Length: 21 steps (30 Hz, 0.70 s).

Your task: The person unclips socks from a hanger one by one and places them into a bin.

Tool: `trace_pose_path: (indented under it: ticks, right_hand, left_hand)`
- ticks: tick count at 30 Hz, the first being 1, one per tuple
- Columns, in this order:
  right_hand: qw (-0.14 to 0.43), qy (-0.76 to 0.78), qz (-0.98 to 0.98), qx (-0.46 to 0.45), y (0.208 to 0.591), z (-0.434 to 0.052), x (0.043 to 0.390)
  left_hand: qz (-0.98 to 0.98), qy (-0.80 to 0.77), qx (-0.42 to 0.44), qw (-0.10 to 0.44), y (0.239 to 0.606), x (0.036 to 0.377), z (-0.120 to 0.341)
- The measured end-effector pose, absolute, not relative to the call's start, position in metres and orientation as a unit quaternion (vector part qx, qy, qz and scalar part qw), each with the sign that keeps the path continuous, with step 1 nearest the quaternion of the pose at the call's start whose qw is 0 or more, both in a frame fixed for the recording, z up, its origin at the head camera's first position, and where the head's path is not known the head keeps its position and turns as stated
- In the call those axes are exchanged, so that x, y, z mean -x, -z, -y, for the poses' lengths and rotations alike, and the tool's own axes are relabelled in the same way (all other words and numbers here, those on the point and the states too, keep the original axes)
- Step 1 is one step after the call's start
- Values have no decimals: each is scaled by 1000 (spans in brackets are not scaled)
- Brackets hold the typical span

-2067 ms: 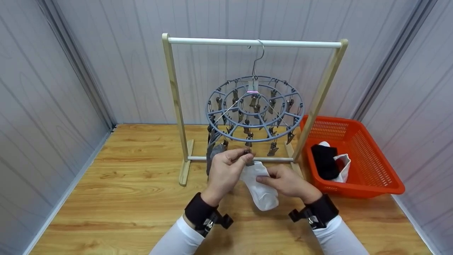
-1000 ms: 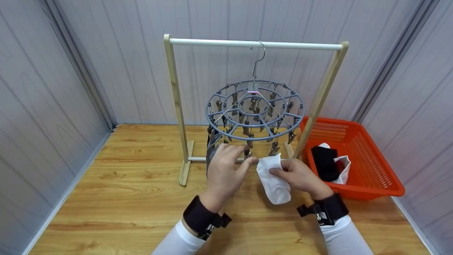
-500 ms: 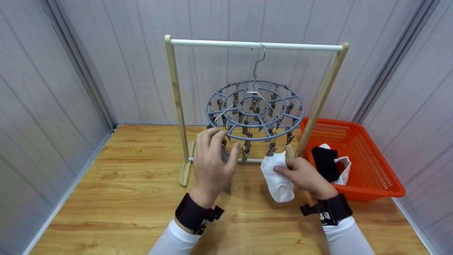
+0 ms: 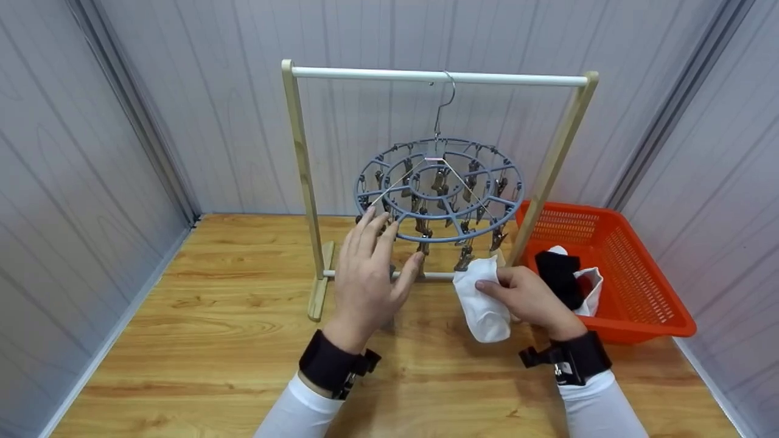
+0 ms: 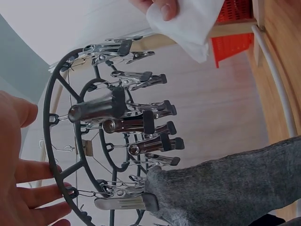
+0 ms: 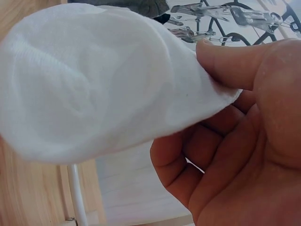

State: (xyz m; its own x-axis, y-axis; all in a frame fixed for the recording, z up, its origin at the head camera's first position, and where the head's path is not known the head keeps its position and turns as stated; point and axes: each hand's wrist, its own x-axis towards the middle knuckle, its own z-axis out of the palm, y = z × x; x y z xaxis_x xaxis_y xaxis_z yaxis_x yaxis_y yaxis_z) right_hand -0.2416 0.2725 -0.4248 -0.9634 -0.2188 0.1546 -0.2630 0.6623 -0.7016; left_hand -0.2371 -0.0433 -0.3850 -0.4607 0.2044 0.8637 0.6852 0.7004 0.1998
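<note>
"White sock [image 4: 484, 304] first: where do we have it?"

"In front of the round hanger [image 4: 441, 239], below its near right rim. Our right hand [image 4: 535, 298] pinches it between thumb and fingers, lower end loose. Our left hand [image 4: 365, 283] is spread wide at the hanger's near left rim, gripping nothing; whether it presses there, we can't tell."

"How would we handle this well?"

"We'd want the pinch near the sock's upper edge, with enough cloth bare for a clip [image 4: 464, 258], and we'd steady the hanger before squeezing one, since it probably swings."

"And our containers?"

"We see one: the orange basket [image 4: 639, 328], right of the hanger, with a black bundle [image 4: 557, 277] and a white piece [image 4: 589, 306] inside, on the side nearer the hanger. On the hanger's left, we see a grey sock [image 5: 225, 183] clipped."
</note>
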Motion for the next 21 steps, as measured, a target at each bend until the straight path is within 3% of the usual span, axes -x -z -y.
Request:
trace_pose_path:
  ticks: [21]
  right_hand:
    - [51,-495,865,-63,399,-326,226]
  left_hand:
    - [790,270,319,448,385,232,38]
